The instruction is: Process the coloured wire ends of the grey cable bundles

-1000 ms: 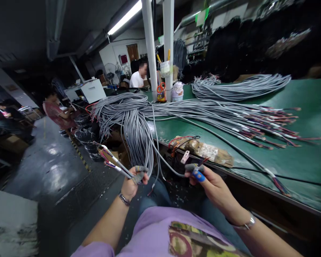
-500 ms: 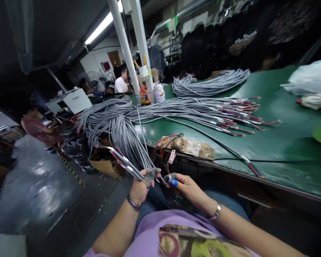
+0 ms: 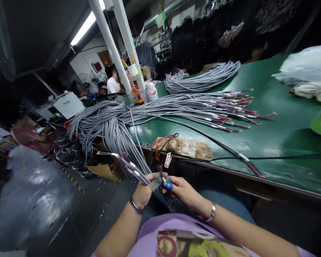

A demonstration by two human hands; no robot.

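My left hand [image 3: 143, 191] is closed around a few grey cables [image 3: 128, 165] whose stripped, coloured wire ends stick out to the left. My right hand [image 3: 182, 189], with a blue finger cot on one fingertip, pinches the coloured wire end of another grey cable [image 3: 160, 170] right beside the left hand's fingers. Both hands meet over my lap, just in front of the green table's edge [image 3: 256, 184]. A large bundle of grey cables [image 3: 115, 125] hangs off the table's left end down towards my hands.
More grey cable bundles [image 3: 200, 80] with coloured ends lie across the table. A taped brown block [image 3: 186, 147] sits at the near edge. White posts [image 3: 123, 46], a cup, scissors and a jar stand behind. A seated person [image 3: 112, 84] works farther back. A white bag [image 3: 307, 66] lies at right.
My hands have come together: the right hand moved left with its cable end until it met the left hand. The view swung right, bringing the white bag into sight.
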